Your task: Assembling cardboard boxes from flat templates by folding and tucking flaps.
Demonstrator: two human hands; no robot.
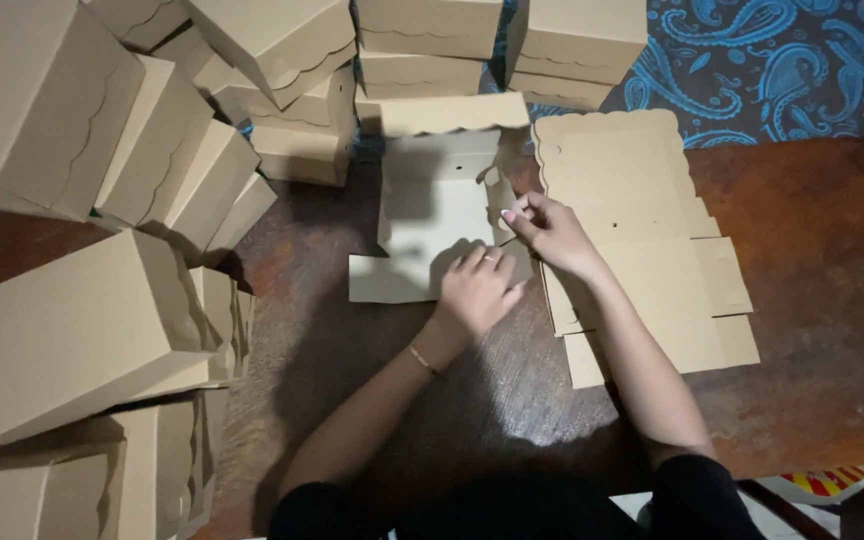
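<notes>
Half-folded cardboard box (432, 215): left hand (474, 290) presses flat on its base, right hand (549, 232) pinches its side flap (499, 195).

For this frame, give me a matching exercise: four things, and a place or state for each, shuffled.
Things:
1. left hand
2. right hand
3. stack of flat blanks
4. folded boxes

Places or states:
A. piled along the table's left side
B. pinching a side flap of the half-folded box
C. lying flat, right of the hands
D. pressed palm-down on the box's base

Pairs: 1-D, 2-B, 3-C, 4-A
</notes>
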